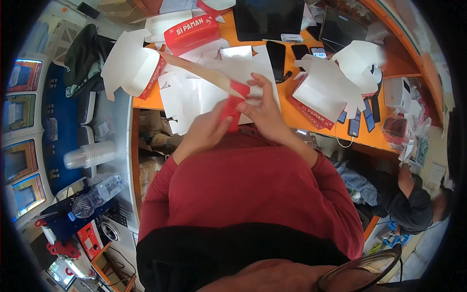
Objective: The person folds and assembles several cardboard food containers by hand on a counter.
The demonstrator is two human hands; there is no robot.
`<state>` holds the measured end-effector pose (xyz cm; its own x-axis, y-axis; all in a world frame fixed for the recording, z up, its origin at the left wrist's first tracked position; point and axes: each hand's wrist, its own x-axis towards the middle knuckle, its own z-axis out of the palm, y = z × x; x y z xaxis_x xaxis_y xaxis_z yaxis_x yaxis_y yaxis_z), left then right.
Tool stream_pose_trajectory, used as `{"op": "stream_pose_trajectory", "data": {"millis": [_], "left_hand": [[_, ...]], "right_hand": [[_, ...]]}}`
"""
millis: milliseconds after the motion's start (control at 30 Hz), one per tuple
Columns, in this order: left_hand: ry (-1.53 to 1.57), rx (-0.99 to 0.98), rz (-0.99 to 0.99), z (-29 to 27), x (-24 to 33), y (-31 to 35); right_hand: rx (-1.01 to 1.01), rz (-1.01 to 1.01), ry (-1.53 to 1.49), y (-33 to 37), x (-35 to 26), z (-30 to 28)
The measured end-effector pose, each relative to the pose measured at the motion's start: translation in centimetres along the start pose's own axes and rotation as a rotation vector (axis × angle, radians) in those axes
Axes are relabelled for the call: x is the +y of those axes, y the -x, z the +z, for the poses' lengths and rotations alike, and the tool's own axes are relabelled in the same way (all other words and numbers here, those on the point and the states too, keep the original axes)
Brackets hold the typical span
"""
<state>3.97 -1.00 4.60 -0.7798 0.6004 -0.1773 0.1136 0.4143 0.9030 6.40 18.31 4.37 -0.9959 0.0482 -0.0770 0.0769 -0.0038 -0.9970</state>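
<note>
Between my two hands is a red and white cardboard food box (209,75), partly folded and tilted up over the table's near edge. My left hand (206,127) is closed on its red near side, fingers pressed against the panel. On the opposite side, my right hand (266,108) grips a corner, with the thumb on the red edge and the fingers curled above. Flat white carton sheets (182,102) lie beneath, on the orange table (228,29). Open-topped red and white boxes stand around: one at left (130,63), one at the back (192,35), one at right (318,95).
A dark screen (268,19) and several phones, one a black phone (276,61), lie at the back. Clear plastic cups (90,155) and a water bottle (97,195) are on the left. Another person (408,204) is low down at the right.
</note>
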Motion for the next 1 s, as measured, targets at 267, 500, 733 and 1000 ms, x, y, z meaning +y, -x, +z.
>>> {"op": "stream_pose_trajectory", "data": {"millis": [267, 500, 733, 1000], "left_hand": [[-0.749, 0.735, 0.334, -4.4, -1.8, -0.8], [-0.680, 0.733, 0.048, -5.6, -2.9, 0.8], [-0.144, 0.581, -0.143, -1.8, -0.3, 2.0], [-0.304, 0.394, -0.195, -2.5, -6.8, 0.4]], "right_hand": [[-0.278, 0.036, -0.010, -1.5, 1.8, -3.1], [-0.338, 0.092, -0.076, -0.4, 0.2, -5.2], [-0.238, 0.055, 0.032, 1.3, 1.7, -4.5], [-0.276, 0.228, -0.015, 1.0, -0.5, -3.4]]}}
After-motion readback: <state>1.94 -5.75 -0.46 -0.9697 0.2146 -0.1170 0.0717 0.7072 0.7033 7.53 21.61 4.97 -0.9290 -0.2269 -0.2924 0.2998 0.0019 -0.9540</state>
